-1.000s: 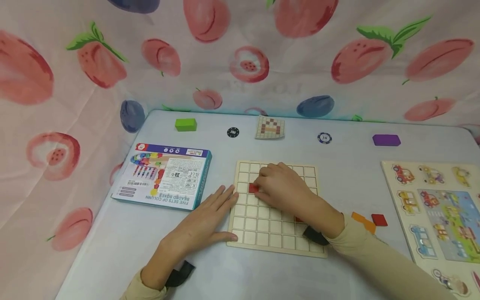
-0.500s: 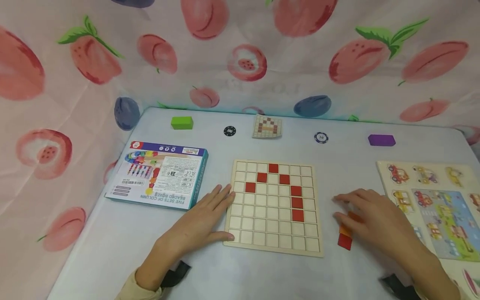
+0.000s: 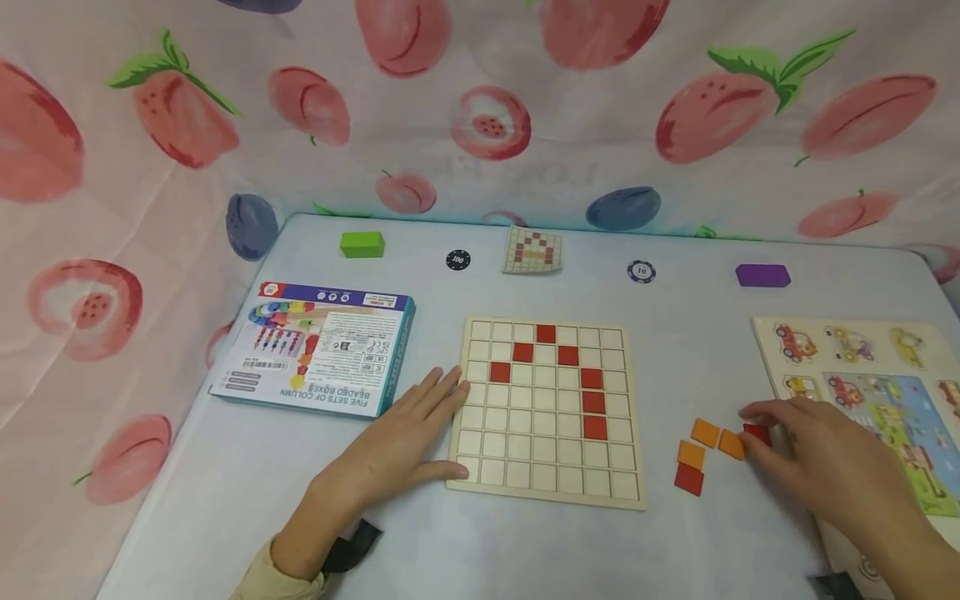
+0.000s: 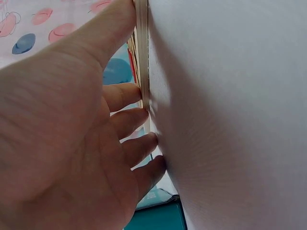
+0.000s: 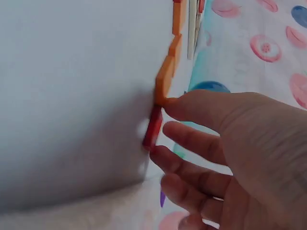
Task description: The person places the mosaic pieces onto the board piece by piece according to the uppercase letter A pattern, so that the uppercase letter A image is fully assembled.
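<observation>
A wooden grid board (image 3: pixel 525 471) lies mid-table, with several red square tiles (image 3: pixel 593 403) set in its cells. Against its left edge rests my left hand (image 3: pixel 397 437), fingers straight and thumb at the lower corner; the left wrist view shows fingertips along the board's side (image 4: pixel 142 52). My right hand (image 3: pixel 817 458) is right of the board, holding a loose red tile (image 3: pixel 756 433) between thumb and fingers. In the right wrist view, thumb and fingertips are at opposite ends of that red tile (image 5: pixel 153 127). Orange tiles (image 3: pixel 705 432) and another red tile (image 3: pixel 688 479) lie beside it.
A bead-set box (image 3: pixel 315 350) lies at left. Along the back are a green block (image 3: pixel 362 244), a black chip (image 3: pixel 458 260), a pattern card (image 3: pixel 532 250), a blue-and-white chip (image 3: pixel 641 272) and a purple block (image 3: pixel 762 275). A picture puzzle board (image 3: pixel 813 379) is at right.
My right hand has left the grid board, uncovering its red tiles, passed over the loose tiles and moved right to a red one. The orange tiles are now spread apart. My left hand stays put.
</observation>
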### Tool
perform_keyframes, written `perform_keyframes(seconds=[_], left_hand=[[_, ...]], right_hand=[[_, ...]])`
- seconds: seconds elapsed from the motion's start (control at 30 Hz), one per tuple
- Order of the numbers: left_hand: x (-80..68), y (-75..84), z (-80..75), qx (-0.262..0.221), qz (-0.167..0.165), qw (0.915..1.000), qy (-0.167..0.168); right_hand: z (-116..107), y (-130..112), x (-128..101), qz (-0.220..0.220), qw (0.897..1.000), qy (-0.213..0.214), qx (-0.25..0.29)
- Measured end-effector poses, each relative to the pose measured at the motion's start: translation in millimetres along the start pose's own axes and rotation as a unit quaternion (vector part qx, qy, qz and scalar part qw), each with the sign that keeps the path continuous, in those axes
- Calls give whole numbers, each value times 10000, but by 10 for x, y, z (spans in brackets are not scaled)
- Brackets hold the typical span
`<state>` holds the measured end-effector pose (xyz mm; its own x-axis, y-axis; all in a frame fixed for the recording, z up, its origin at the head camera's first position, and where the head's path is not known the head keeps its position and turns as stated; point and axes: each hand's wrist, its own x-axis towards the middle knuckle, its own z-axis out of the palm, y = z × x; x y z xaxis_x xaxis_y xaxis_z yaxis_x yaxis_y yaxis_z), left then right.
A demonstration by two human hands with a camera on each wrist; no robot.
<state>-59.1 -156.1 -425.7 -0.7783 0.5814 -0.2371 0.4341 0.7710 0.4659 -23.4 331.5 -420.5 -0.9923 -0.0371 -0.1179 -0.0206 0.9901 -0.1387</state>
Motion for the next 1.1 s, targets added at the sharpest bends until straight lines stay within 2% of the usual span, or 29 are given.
perform_keyframes(seconds=[0.2,0.3,0.4,0.6,0.7,0.83,0.9,1.0,1.1], left_hand=[[-6,-1,-7,23,8,10000,-8],[-10,-3,-6,59,0,10000,-10],[-11,-6,-1,76,11,10000,1],[-5,-6,5,58,14,10000,11],[-1,-6,7,83,4,10000,-2],[5,-9,7,122,-3,9999,-28],[9,-10,6,136,3,9999,-20],[14,-11,6,121,10,9999,0],[13,-9,7,78,-24,10000,-2]], right_hand=[[-74,94,17,-20,9978,-651,-129],[-92,107,49,-122,9964,-808,-221],[-108,95,77,-286,9971,-641,-283],[-164,-75,166,-439,9985,111,-318],[-171,-306,267,-636,9976,96,-241],[-148,-822,397,-1393,9900,180,132],[-118,-1122,457,-1916,9800,436,307],[-49,-1545,571,-2509,9652,532,517],[39,-1895,673,-2912,9536,424,638]])
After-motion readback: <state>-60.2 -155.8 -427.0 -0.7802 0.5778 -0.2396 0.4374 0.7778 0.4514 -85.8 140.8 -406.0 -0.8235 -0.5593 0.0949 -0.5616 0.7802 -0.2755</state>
